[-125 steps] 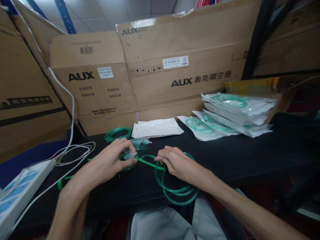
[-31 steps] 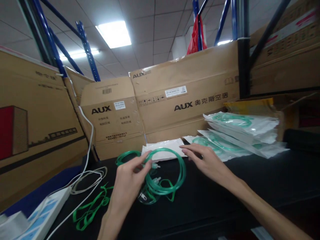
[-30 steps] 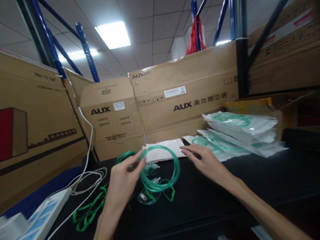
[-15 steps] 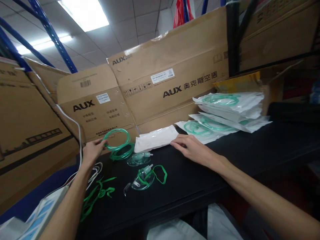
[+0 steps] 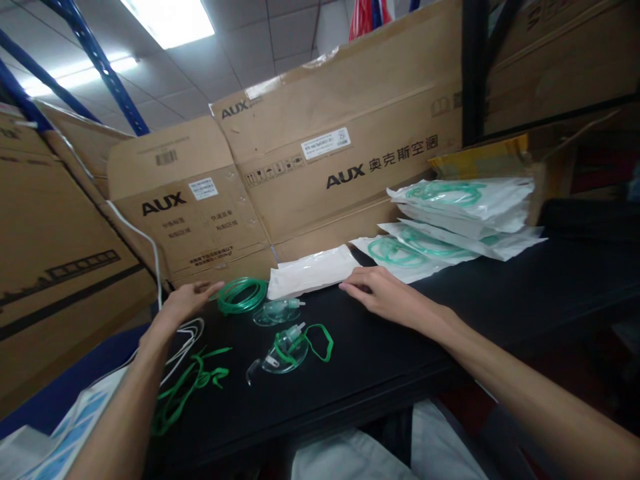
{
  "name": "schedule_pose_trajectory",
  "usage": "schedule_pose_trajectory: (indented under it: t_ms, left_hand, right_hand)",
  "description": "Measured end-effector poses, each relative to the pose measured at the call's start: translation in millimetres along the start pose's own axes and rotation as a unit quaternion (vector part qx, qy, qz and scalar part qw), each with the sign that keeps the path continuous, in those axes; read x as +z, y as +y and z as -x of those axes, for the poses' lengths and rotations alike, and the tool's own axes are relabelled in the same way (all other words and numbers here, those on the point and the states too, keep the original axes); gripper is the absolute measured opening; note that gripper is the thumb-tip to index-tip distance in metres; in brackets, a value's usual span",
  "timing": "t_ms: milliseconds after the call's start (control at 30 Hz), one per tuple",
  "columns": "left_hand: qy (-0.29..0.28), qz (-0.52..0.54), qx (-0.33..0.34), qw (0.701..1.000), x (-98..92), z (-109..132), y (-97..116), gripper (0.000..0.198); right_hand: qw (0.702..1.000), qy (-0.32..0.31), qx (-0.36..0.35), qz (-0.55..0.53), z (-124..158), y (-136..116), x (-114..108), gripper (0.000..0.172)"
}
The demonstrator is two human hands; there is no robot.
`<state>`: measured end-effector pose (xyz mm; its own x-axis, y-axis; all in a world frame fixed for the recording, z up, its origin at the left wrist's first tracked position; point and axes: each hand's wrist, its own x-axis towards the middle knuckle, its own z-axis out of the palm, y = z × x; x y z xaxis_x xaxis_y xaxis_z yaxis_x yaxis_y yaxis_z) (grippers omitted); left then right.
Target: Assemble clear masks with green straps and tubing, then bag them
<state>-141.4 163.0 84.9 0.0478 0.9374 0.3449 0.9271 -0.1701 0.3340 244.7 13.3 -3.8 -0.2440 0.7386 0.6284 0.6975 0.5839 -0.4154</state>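
My left hand (image 5: 189,301) is beside a coil of green tubing (image 5: 242,295) that lies on the black table; its fingers are stretched out and apart, holding nothing I can see. My right hand (image 5: 377,291) has its thumb and fingertips pressed together at the front edge of a flat white pouch (image 5: 313,272); whether they grip it is hidden. Between the hands lie a clear mask (image 5: 277,311) and, closer to me, a second clear mask (image 5: 290,353) with a green strap. Loose green straps (image 5: 193,383) lie near my left forearm.
Several white pouches (image 5: 465,207) with green tubing are stacked at the right on the black table (image 5: 380,373). Cardboard boxes (image 5: 300,200) form a wall behind. White cables (image 5: 187,343) and a blue-and-white box (image 5: 87,420) are at the left.
My left hand has let go of the upper loops of green tubing, which have dropped onto the coil on the table. The right hand stays in about the same place.
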Motion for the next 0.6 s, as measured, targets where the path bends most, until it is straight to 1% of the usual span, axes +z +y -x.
schedule_pose_trajectory:
  t_ms: [67,100,133,200,233,300,367,433,533,600]
  left_hand:
    - [-0.040,0.020,0.026,0.999,-9.9,25.6,18.9,0.066]
    - [-0.073,0.039,0.053,0.995,-12.5,40.7,30.1,0.065]
    - [-0.122,0.055,0.084,0.987,-13.2,56.4,41.7,0.066]
    - [-0.213,0.068,0.110,0.968,-8.5,85.4,63.4,0.061]
    - [-0.249,0.075,0.122,0.958,-3.5,97.3,72.2,0.056]
    - [-0.286,0.069,0.142,0.945,9.3,114.0,83.9,0.052]
    - [-0.288,0.056,0.162,0.942,22.0,122.9,89.3,0.048]
    - [-0.276,0.063,0.194,0.939,31.1,127.7,92.4,0.043]
    - [-0.248,0.086,0.236,0.936,36.4,132.8,98.9,0.040]
    - [-0.222,0.098,0.251,0.937,36.5,135.1,104.8,0.039]
  right_hand:
    - [1.000,-0.007,-0.003,0.000,0.3,-7.4,-0.9,0.031]
    - [1.000,-0.011,-0.002,-0.002,0.6,-13.3,-1.4,0.030]
    - [1.000,-0.018,-0.002,-0.009,1.0,-20.6,-1.6,0.029]
    - [0.999,-0.038,0.007,-0.029,2.0,-37.7,-0.2,0.026]
    - [0.998,-0.050,0.010,-0.039,2.6,-46.6,1.8,0.025]
    - [0.997,-0.065,0.013,-0.051,3.9,-62.9,8.5,0.024]
    - [0.996,-0.065,0.009,-0.055,5.9,-74.3,17.5,0.024]
    - [0.996,-0.072,0.007,-0.052,8.5,-79.5,25.9,0.026]
    - [0.994,-0.096,0.018,-0.040,12.3,-78.1,32.4,0.033]
    - [0.994,-0.091,0.027,-0.045,12.9,-74.0,33.0,0.035]
